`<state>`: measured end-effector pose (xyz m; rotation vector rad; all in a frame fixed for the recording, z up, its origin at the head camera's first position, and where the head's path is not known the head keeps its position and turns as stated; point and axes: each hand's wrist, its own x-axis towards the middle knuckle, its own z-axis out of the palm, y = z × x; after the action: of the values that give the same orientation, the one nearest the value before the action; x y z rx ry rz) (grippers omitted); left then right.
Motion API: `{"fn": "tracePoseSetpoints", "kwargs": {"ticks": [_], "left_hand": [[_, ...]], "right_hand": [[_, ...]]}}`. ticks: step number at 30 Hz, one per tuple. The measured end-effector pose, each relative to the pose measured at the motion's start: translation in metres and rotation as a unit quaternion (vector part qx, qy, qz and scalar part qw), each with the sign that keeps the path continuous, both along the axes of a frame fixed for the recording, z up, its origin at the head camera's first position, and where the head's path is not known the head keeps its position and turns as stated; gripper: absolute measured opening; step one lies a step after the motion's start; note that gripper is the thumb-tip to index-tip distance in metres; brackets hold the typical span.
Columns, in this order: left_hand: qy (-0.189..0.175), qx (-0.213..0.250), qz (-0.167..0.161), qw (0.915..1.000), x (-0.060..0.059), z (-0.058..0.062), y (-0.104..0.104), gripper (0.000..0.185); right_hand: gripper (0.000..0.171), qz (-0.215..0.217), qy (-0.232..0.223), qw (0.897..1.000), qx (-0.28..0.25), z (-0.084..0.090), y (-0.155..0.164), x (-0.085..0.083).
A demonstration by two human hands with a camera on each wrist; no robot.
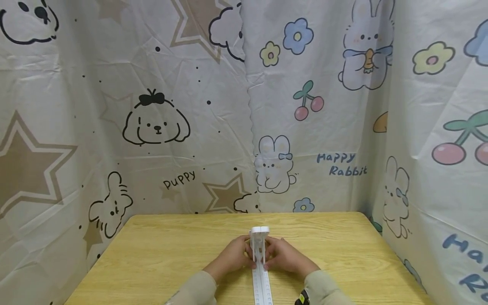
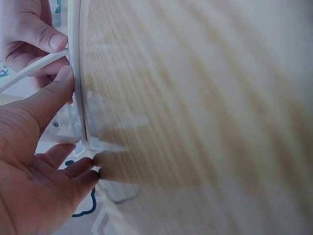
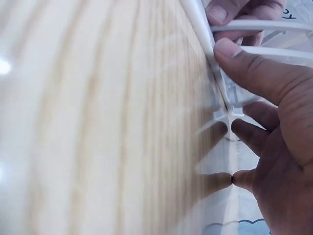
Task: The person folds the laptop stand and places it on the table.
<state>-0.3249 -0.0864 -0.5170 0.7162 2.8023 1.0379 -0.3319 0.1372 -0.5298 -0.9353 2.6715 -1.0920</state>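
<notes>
A white plastic stand (image 1: 260, 230) is upright on the table in the head view. It has a rounded top, thin struts and a long flat base strip (image 1: 262, 288) with marks along its edges, running toward me. My left hand (image 1: 237, 254) holds its left side near the foot, and my right hand (image 1: 286, 256) holds the right side. In the left wrist view the left thumb (image 2: 61, 83) presses at the strip beside a strut, its other fingertips low at the tabletop. The right thumb (image 3: 229, 48) sits likewise on the strip. Fingers behind the stand are partly hidden.
The wood-grain table (image 1: 171, 241) has a glossy top that reflects the fingers. A printed curtain (image 1: 221, 140) with puppies, rabbits and stars hangs behind it and along both sides. Something dark and yellow (image 1: 303, 297) shows at the right sleeve.
</notes>
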Motion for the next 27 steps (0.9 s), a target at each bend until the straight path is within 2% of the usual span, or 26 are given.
{"fn": "tracePoseSetpoints", "kwargs": {"ticks": [12,16,20,24,27], "left_hand": [[0.019,0.008,-0.014,0.9997,-0.001,0.0,-0.001,0.016],[0.035,0.01,-0.005,0.9993,-0.003,-0.001,-0.002,0.014],[0.056,0.008,0.007,0.9984,-0.007,-0.002,-0.002,0.01],[0.062,0.012,0.017,0.9978,-0.01,-0.004,0.0,0.009],[0.071,0.013,0.022,0.9972,-0.011,-0.005,0.001,0.009]], "right_hand": [[0.014,-0.015,0.011,1.0,-0.002,-0.001,-0.001,0.005],[0.01,-0.017,0.027,0.999,-0.009,-0.001,-0.004,0.002],[0.011,-0.044,0.049,0.998,-0.01,-0.003,-0.006,-0.004],[0.008,-0.074,0.047,0.996,-0.011,-0.005,-0.007,-0.008],[0.008,-0.074,0.044,0.996,-0.017,-0.008,-0.006,-0.01]]}}
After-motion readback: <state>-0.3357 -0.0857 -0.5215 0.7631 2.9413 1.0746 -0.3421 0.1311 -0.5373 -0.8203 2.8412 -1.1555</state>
